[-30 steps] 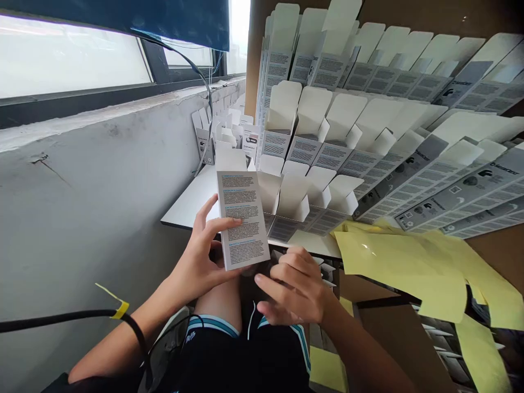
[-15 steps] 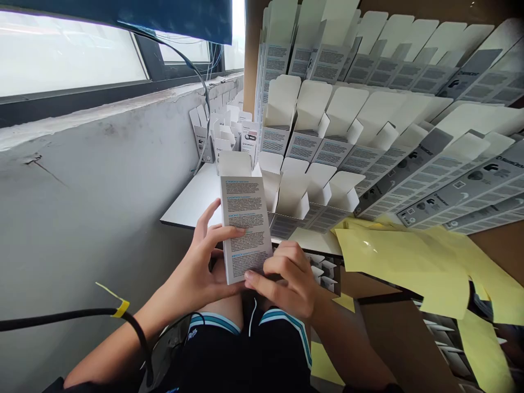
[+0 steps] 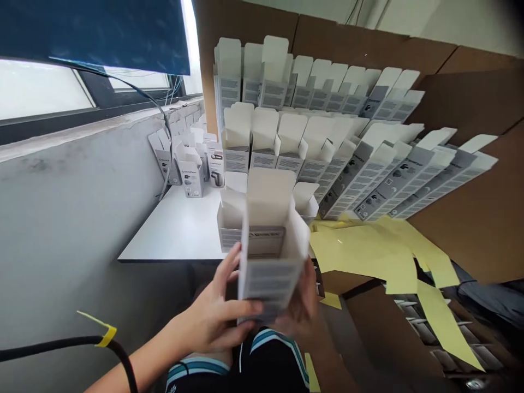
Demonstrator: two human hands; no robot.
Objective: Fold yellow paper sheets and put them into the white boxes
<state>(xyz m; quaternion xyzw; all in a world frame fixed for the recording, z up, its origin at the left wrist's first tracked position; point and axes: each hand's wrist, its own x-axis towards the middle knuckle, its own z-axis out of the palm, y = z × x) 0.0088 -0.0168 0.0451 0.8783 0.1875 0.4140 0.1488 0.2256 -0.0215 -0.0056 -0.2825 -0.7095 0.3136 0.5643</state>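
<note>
Both my hands hold a white and grey cardboard carton upright in front of me, its open top flaps raised and its inside showing. My left hand grips its lower left side, fingers across the front. My right hand sits behind its right side, partly hidden by the carton. Beyond it, rows of open printed cartons stand on a white table, with more stacked at the right.
A grey concrete wall runs along the left beneath a window and a dark blue sheet. Yellow paper sheets hang over the table's right edge. A black cable with a yellow tag crosses lower left.
My hands have raised and turned the carton, so its open end faces me instead of its printed panel. The view has swung, making the rows of cartons look smaller and farther away.
</note>
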